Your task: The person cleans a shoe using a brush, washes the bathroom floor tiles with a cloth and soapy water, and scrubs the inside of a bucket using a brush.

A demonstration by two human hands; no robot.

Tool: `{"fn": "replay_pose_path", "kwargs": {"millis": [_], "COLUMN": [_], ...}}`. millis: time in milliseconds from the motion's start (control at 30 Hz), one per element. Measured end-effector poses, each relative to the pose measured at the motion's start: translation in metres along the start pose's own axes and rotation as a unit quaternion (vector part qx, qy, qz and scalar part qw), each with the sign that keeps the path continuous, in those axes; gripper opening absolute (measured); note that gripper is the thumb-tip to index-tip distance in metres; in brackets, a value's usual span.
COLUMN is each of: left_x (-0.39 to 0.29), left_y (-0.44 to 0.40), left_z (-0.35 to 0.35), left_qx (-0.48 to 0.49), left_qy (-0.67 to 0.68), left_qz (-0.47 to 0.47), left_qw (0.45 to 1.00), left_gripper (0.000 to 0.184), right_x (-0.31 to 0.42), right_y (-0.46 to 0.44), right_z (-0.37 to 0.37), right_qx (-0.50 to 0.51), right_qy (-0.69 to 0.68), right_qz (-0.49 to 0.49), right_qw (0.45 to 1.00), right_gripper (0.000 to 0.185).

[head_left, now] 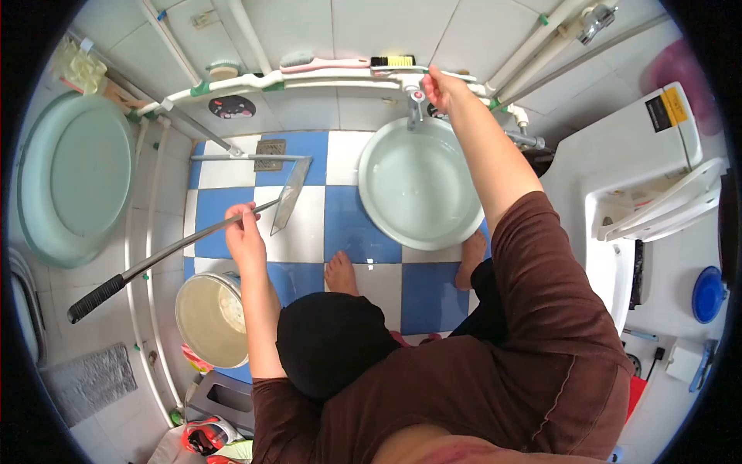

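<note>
My left hand (246, 232) is closed round the metal pole of a squeegee (292, 196), whose black grip points to the lower left and whose flat blade end is above the tiled floor. At the pipe shelf along the wall, my right hand (440, 87) has its fingers pinched together beside the faucet (416, 100); whatever they may hold is too small to make out. Under the faucet sits a pale green basin (421, 185) with what looks like water in it. A pink-handled brush (325, 64) and a black-and-yellow brush (393, 62) rest on the pipes.
A white bucket (209, 321) stands at my left, below a large green basin (76, 182) on the wall. The washing machine (572, 166) is at the right. A second pole tool (247, 157) lies near the floor drain (270, 155). My bare feet are on the tiles.
</note>
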State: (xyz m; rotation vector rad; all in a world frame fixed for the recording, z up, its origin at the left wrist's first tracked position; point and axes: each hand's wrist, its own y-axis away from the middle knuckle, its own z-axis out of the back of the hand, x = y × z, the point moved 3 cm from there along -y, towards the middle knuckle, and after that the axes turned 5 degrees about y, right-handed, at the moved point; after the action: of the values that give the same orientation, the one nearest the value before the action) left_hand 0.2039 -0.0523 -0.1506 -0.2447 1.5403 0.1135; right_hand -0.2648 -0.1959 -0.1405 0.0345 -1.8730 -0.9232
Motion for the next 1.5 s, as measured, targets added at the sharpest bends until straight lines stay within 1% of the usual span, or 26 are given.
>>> {"fn": "replay_pose_path", "kwargs": {"millis": [100, 200, 300, 400, 500, 633, 700, 767, 800, 833, 900, 967, 1033, 1067, 1100, 1133, 1167, 1200, 1233, 1300, 1333, 1367, 1400, 1433, 1467, 1500], "left_x": [0.004, 0.000, -0.002, -0.006, -0.013, -0.013, -0.011, -0.013, -0.009, -0.006, -0.001, 0.000, -0.001, -0.002, -0.003, -0.003, -0.004, -0.015, -0.016, -0.015, -0.010, -0.006, -0.008, -0.009, 0.012, 0.012], "left_y": [-0.001, -0.001, -0.002, -0.002, 0.001, 0.001, 0.001, 0.003, 0.002, 0.001, 0.000, -0.001, -0.002, -0.002, -0.004, -0.006, -0.007, -0.005, -0.005, -0.005, -0.006, -0.006, -0.006, -0.006, -0.010, -0.011], "left_z": [0.000, 0.001, 0.004, 0.005, 0.002, 0.002, 0.003, 0.003, 0.005, 0.007, 0.011, 0.010, 0.008, 0.006, 0.004, 0.002, -0.002, -0.006, -0.007, -0.007, -0.008, -0.005, 0.001, 0.007, 0.018, 0.022], "left_qx": [-0.008, -0.007, -0.006, 0.003, -0.001, -0.011, -0.005, -0.011, -0.016, -0.021, -0.026, -0.036, -0.034, -0.028, -0.024, -0.020, -0.016, -0.018, -0.004, 0.023, 0.013, 0.022, 0.032, 0.042, 0.015, -0.005], "left_qy": [-0.001, -0.022, -0.022, -0.027, -0.011, -0.017, -0.029, -0.028, -0.020, -0.014, -0.001, -0.010, -0.025, -0.018, -0.022, -0.025, -0.029, 0.013, 0.007, -0.009, 0.029, 0.027, 0.024, 0.022, -0.011, 0.005], "left_qz": [0.003, 0.003, -0.012, -0.030, -0.028, -0.038, -0.029, -0.022, -0.015, -0.013, -0.008, -0.014, -0.017, -0.023, -0.014, -0.006, 0.002, 0.013, 0.015, 0.021, 0.027, 0.030, 0.035, 0.039, 0.048, 0.046], "left_qw": [1.000, 1.000, 1.000, 0.999, 1.000, 0.999, 0.999, 0.999, 1.000, 1.000, 1.000, 0.999, 0.999, 0.999, 0.999, 0.999, 0.999, 1.000, 1.000, 0.999, 0.999, 0.999, 0.999, 0.998, 0.999, 0.999], "left_gripper": [0.011, 0.011, 0.010, 0.009, 0.008, 0.006, 0.005, 0.005, 0.005, 0.005, 0.004, 0.004, 0.004, 0.006, 0.008, 0.010, 0.012, 0.020, 0.021, 0.023, 0.018, 0.016, 0.017, 0.020, 0.023, 0.024], "right_x": [0.001, -0.003, -0.004, -0.009, -0.012, -0.011, -0.005, 0.003, 0.011, 0.018, 0.030, 0.038, 0.031, 0.022, 0.002, -0.013, -0.036, -0.063, -0.093, -0.130, -0.143, -0.151, -0.161, -0.165, -0.169, -0.171], "right_y": [0.003, 0.007, 0.013, 0.005, 0.003, -0.007, -0.002, 0.014, 0.024, 0.040, 0.080, 0.113, 0.130, 0.145, 0.137, 0.164, 0.174, 0.174, 0.173, 0.198, 0.211, 0.219, 0.217, 0.218, 0.219, 0.221], "right_z": [0.001, 0.000, -0.002, 0.000, 0.000, 0.007, 0.006, 0.003, 0.000, -0.007, -0.029, -0.061, -0.098, -0.115, -0.135, -0.158, -0.176, -0.194, -0.210, -0.233, -0.239, -0.242, -0.244, -0.243, -0.239, -0.233], "right_qx": [0.037, 0.060, 0.054, 0.037, 0.029, 0.052, 0.040, 0.049, 0.054, 0.057, 0.008, 0.024, 0.078, 0.073, 0.145, 0.119, 0.189, 0.222, 0.268, 0.307, 0.307, 0.307, 0.352, 0.366, 0.380, 0.394], "right_qy": [0.107, 0.079, 0.062, 0.006, 0.009, -0.044, -0.076, -0.078, -0.031, 0.015, 0.066, 0.072, 0.136, 0.254, 0.262, 0.381, 0.409, 0.425, 0.401, 0.485, 0.483, 0.481, 0.464, 0.439, 0.413, 0.388], "right_qz": [0.042, 0.008, -0.005, -0.033, -0.029, -0.042, -0.042, 0.041, 0.114, 0.186, 0.323, 0.410, 0.478, 0.492, 0.495, 0.446, 0.417, 0.465, 0.476, 0.469, 0.464, 0.458, 0.399, 0.414, 0.429, 0.443], "right_qw": [0.993, 0.995, 0.997, 0.999, 0.999, 0.997, 0.995, 0.995, 0.992, 0.981, 0.944, 0.909, 0.864, 0.829, 0.816, 0.801, 0.789, 0.744, 0.736, 0.671, 0.676, 0.682, 0.708, 0.708, 0.708, 0.706], "right_gripper": [0.029, 0.033, 0.033, 0.035, 0.036, 0.035, 0.034, 0.032, 0.030, 0.029, 0.025, 0.027, 0.029, 0.029, 0.028, 0.026, 0.024, 0.025, 0.023, 0.020, 0.020, 0.020, 0.017, 0.020, 0.022, 0.024]}}
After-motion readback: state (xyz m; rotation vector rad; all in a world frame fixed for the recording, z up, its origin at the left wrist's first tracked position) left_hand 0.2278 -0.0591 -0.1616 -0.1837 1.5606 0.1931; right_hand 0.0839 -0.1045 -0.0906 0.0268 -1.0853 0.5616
